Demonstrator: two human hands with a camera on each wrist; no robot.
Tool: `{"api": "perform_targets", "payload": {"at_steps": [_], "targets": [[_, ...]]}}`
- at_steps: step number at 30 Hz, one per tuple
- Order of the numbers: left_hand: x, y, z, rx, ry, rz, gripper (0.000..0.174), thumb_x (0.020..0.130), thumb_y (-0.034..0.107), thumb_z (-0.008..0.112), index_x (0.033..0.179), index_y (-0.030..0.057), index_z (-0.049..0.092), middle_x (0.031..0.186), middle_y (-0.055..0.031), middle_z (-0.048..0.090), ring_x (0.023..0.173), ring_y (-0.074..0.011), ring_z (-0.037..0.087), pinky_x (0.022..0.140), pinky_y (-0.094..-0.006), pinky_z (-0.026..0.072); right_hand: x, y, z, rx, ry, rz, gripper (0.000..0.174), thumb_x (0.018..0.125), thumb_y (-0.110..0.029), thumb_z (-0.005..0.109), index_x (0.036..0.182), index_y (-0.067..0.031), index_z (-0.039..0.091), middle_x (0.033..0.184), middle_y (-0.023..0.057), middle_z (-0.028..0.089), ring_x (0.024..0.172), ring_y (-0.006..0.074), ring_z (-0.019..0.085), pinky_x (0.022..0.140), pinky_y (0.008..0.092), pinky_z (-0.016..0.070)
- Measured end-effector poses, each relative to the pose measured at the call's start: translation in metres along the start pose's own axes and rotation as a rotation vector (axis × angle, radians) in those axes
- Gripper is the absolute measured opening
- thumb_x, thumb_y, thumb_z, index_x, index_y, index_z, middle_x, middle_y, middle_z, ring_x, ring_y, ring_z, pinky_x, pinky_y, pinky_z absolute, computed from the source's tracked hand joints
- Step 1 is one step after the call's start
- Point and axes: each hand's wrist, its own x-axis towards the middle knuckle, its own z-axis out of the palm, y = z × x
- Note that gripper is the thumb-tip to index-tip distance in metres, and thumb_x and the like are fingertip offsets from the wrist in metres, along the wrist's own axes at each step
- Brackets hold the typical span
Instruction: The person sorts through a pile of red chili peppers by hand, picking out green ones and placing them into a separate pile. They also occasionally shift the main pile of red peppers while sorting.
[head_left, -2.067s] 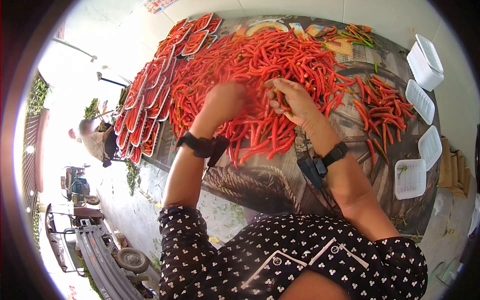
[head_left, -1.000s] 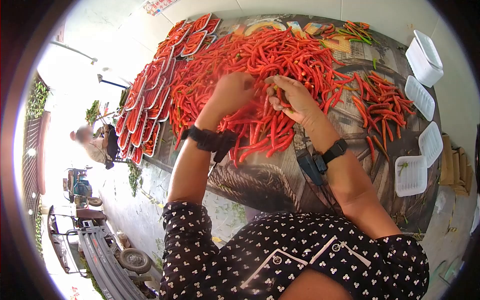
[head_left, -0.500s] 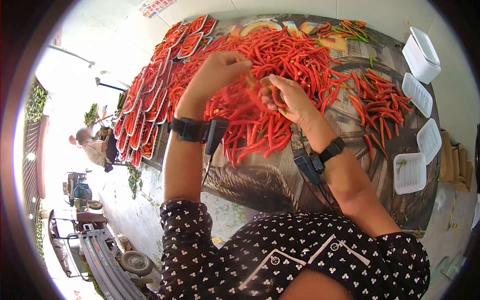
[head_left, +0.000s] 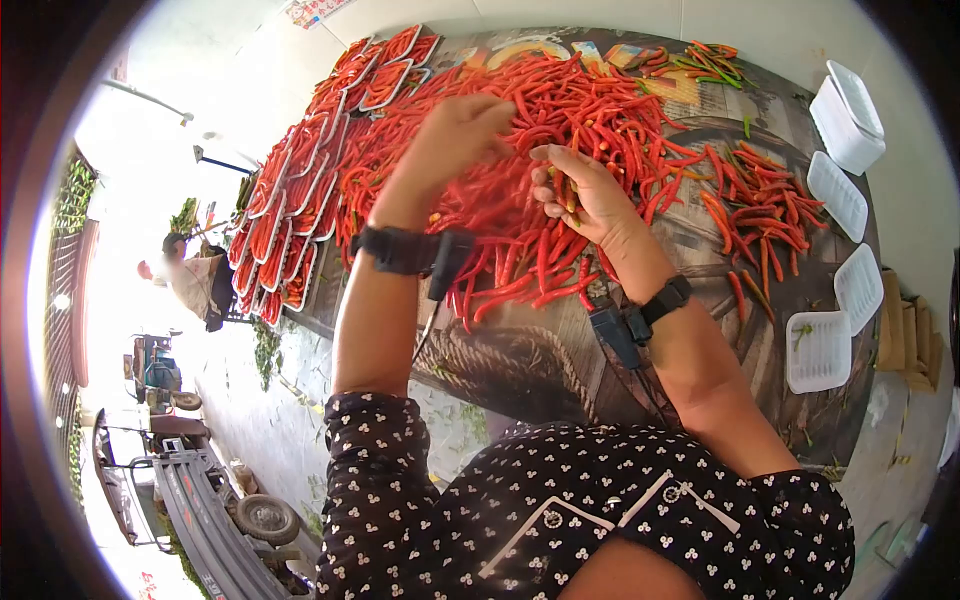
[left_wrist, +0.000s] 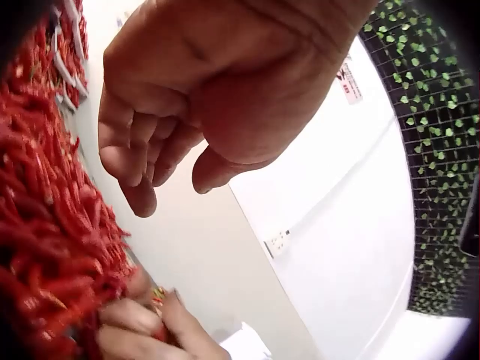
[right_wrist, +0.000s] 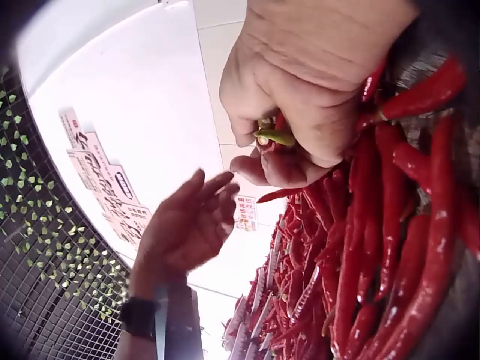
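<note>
A wide heap of red chili peppers (head_left: pixel 560 110) covers the middle of the table. Above its left part hovers my left hand (head_left: pixel 455 145), blurred in the head view. Its fingers hang loosely bent with nothing between them in the left wrist view (left_wrist: pixel 225 82). My right hand (head_left: pixel 605 200) is at the heap's near right side, gripping a few chili peppers (right_wrist: pixel 271 139). Their green stem ends poke out between thumb and fingers, while the rest is hidden in the palm. Loose chili peppers (right_wrist: pixel 412 277) lie right under that hand in the right wrist view.
Filled white trays of chilies (head_left: pixel 290 200) are stacked along the table's left side. A smaller chili pile (head_left: pixel 765 215) lies right, with green ones (head_left: pixel 715 65) behind. White trays (head_left: pixel 820 350) line the right edge. A seated person (head_left: pixel 195 280) and a three-wheeled cart (head_left: pixel 205 510) are left.
My left hand has moved up and away from near the right hand, over the heap; something thin at its fingers half a second ago no longer shows. The right hand stays in place, gripping chilies.
</note>
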Motion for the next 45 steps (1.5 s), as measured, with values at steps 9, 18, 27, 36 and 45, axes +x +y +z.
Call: {"api": "perform_targets", "payload": {"at_steps": [9, 18, 27, 36, 45], "targets": [[-0.069, -0.071, -0.061, 0.799, 0.141, -0.153, 0.029, 0.075, 0.024, 0.056, 0.096, 0.0033, 0.060, 0.086, -0.0147, 0.063, 0.080, -0.0284, 0.061, 0.073, -0.0366, 0.0470, 0.003, 0.003, -0.002, -0.025, 0.042, 0.002, 0.019, 0.088, -0.019, 0.048, 0.099, -0.0043, 0.054, 0.073, 0.0022, 0.054, 0.054, 0.0094, 0.049, 0.045, 0.0217, 0.0394], [-0.074, -0.079, -0.026, 0.851, 0.269, 0.136, 0.019, 0.075, 0.019, 0.057, 0.092, 0.0122, 0.059, 0.096, -0.0122, 0.052, 0.084, -0.0342, 0.055, 0.071, -0.0430, 0.0456, 0.001, 0.002, 0.000, -0.048, 0.025, 0.005, 0.019, 0.089, -0.018, 0.046, 0.099, -0.0038, 0.052, 0.074, 0.0029, 0.053, 0.055, 0.0095, 0.049, 0.046, 0.0218, 0.0399], [-0.057, -0.060, -0.031, 1.095, 0.113, 0.136, 0.015, 0.077, 0.017, 0.052, 0.082, 0.0056, 0.059, 0.092, -0.0134, 0.053, 0.079, -0.0327, 0.058, 0.068, -0.0415, 0.0462, 0.002, 0.003, 0.003, -0.154, 0.057, 0.003, 0.019, 0.089, -0.017, 0.046, 0.100, -0.0030, 0.053, 0.077, 0.0040, 0.055, 0.059, 0.0116, 0.053, 0.045, 0.0216, 0.0413], [-0.033, -0.018, 0.010, -0.038, 0.095, 0.039, 0.017, 0.082, 0.017, 0.053, 0.086, 0.0005, 0.058, 0.072, -0.0047, 0.061, 0.059, -0.0066, 0.055, 0.052, -0.0214, 0.0441, -0.005, 0.000, 0.010, -0.255, -0.099, 0.066, 0.026, 0.089, -0.020, 0.047, 0.109, -0.0035, 0.050, 0.083, 0.0078, 0.059, 0.073, 0.0144, 0.059, 0.042, 0.0196, 0.0385], [-0.043, -0.089, -0.064, 0.661, 0.331, -0.074, 0.033, 0.078, 0.027, 0.059, 0.102, 0.0037, 0.056, 0.077, -0.0125, 0.062, 0.077, -0.0221, 0.061, 0.066, -0.0331, 0.0468, -0.003, 0.001, 0.010, -0.195, 0.038, 0.028, 0.023, 0.089, -0.017, 0.047, 0.106, -0.0022, 0.050, 0.074, 0.0029, 0.053, 0.063, 0.0113, 0.052, 0.041, 0.0178, 0.0374]]}}
